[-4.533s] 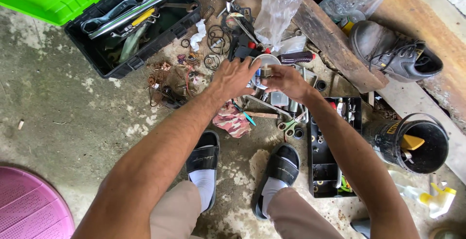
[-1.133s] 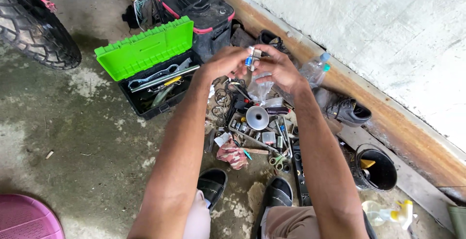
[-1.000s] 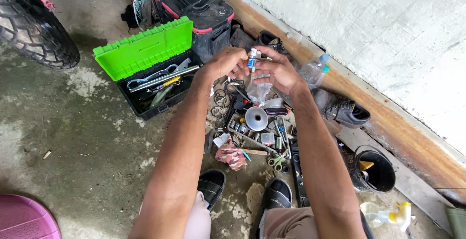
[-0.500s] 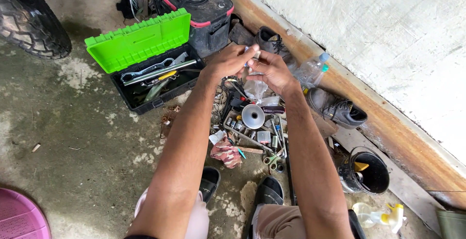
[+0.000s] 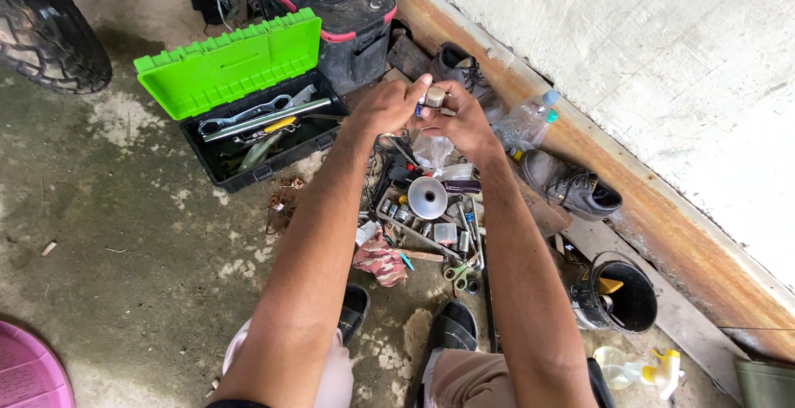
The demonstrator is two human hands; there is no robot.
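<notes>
Right now your left hand (image 5: 387,110) and right hand (image 5: 464,120) meet in the air above the tool pile, each grip pinched shut on a small metal part (image 5: 434,97) held between the fingertips. Below it lie a funnel (image 5: 427,196), loose sockets (image 5: 396,212) and scissors (image 5: 456,273) on the floor (image 5: 124,234), with the open green toolbox (image 5: 240,101) to your left. Likely risk: the part is small, and a slip of either pinch would drop it into the clutter, where it would be hard to find among similar metal bits.
</notes>
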